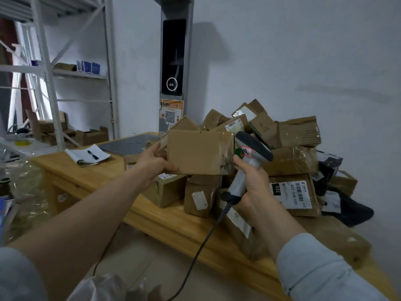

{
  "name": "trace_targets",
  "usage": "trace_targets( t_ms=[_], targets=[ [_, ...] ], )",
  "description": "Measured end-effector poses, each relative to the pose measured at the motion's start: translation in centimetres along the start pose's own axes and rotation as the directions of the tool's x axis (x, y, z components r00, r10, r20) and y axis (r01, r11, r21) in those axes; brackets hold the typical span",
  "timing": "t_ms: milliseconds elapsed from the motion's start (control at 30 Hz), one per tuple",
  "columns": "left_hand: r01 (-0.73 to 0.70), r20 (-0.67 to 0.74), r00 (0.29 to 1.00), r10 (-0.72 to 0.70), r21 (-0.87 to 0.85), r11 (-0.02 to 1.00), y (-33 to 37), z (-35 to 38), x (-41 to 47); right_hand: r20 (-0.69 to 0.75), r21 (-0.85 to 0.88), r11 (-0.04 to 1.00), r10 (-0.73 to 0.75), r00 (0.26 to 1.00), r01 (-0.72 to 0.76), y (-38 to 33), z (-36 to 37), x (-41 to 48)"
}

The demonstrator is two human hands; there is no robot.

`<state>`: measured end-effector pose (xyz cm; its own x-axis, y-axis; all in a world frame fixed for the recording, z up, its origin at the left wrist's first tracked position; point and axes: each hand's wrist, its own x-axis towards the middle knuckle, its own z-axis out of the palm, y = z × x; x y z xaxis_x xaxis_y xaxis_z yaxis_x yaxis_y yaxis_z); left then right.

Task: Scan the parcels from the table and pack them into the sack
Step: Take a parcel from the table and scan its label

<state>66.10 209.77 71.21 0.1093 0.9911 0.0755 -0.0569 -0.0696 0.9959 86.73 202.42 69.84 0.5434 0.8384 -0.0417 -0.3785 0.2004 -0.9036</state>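
Cardboard keeps the brown taped box (199, 152) stiff, likely light, though its shine looks slippery. Your left hand (152, 164) holds its nine o'clock end above the wooden table (86, 174); your right hand (251, 183) grips the grey scanner (251, 148).

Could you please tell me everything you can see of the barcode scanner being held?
The barcode scanner is a pistol-shaped handheld unit, seemingly plastic, with a light grey handle and dark hooded head. A green patch and a white, red-edged sticker sit on its neck. A dark cable hangs from the handle's foot toward the floor. The right hand grips the handle, holding it tilted, head close beside the end of the cardboard box in the left hand; contact is unclear.
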Motion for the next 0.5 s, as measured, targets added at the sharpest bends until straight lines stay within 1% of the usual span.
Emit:
trace_targets(
  t_ms=[67,100,167,233,300,400,500],
  targets=[
    [-0.033,0.058,0.998,0.027,0.101,0.994,0.1,0.1,-1.1,0.004,0.036,0.999,0.006,1.000,-0.006,-0.1,-0.5,-1.1],
    [-0.039,0.061,0.998,0.032,0.106,0.994,0.2,0.3,-1.7,0.005,0.061,0.998,0.010,1.000,-0.011,-0.2,-0.8,-1.5],
    [-0.015,0.060,0.998,0.014,0.018,1.000,0.5,0.5,-2.8,0.005,0.107,0.994,0.018,1.000,-0.019,-0.4,-1.4,-2.3],
    [0.069,0.061,0.996,-0.061,-0.145,0.987,0.8,0.6,-3.7,0.014,0.164,0.986,0.030,0.999,-0.032,-0.3,-1.8,-3.0],
    [0.173,0.069,0.985,-0.161,-0.246,0.954,1.0,0.5,-4.1,0.014,0.184,0.982,0.027,1.000,-0.029,0.0,-2.1,-3.4],
    [0.294,0.090,0.956,-0.280,-0.215,0.931,1.3,0.2,-4.6,-0.006,0.177,0.983,0.059,0.998,-0.057,0.7,-2.6,-3.6],
    [0.368,0.163,0.926,-0.340,-0.196,0.909,1.6,-0.2,-5.2,-0.014,0.181,0.979,0.097,0.995,-0.093,0.9,-2.8,-3.5]
  ],
)
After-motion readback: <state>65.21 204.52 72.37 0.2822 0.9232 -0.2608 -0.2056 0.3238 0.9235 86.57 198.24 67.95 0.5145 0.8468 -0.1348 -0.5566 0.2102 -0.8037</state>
